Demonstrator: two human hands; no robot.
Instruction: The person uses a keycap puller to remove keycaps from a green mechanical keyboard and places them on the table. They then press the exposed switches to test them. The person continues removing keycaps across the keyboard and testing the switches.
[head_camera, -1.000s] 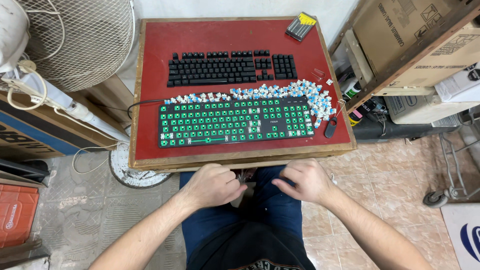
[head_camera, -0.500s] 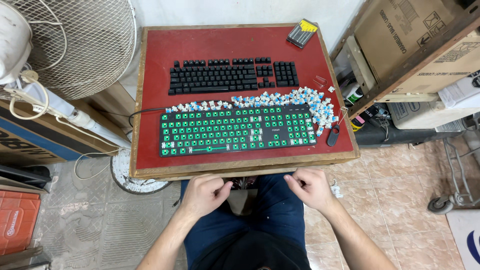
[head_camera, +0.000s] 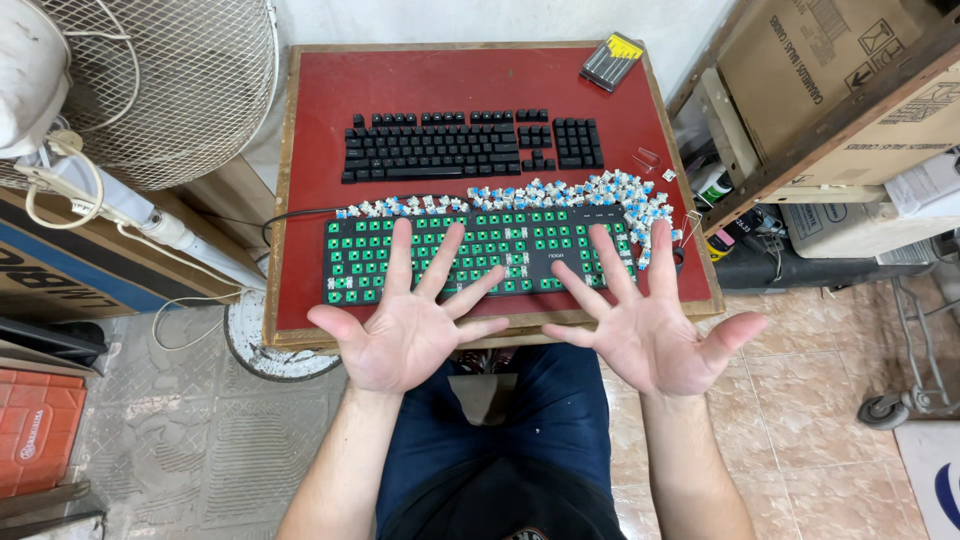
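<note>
We see the stripped keyboard (head_camera: 478, 262) near the table's (head_camera: 300, 200) near edge, loose switches (head_camera: 560, 195) just beyond. Left hand (head_camera: 400, 330) and right hand (head_camera: 650, 335), earlier palms-down near lap, now raised over it, palms up, fingers splayed, holding nothing.

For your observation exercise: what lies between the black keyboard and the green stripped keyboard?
In the head view, a row of loose blue-and-white key switches lies between the black keyboard and green keyboard.

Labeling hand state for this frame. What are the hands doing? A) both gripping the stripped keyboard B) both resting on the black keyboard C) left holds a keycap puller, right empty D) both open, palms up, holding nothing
D: the left hand and right hand are spread palm-up with fingers splayed, empty, raised in front of the stripped keyboard with green switch sockets.
</note>
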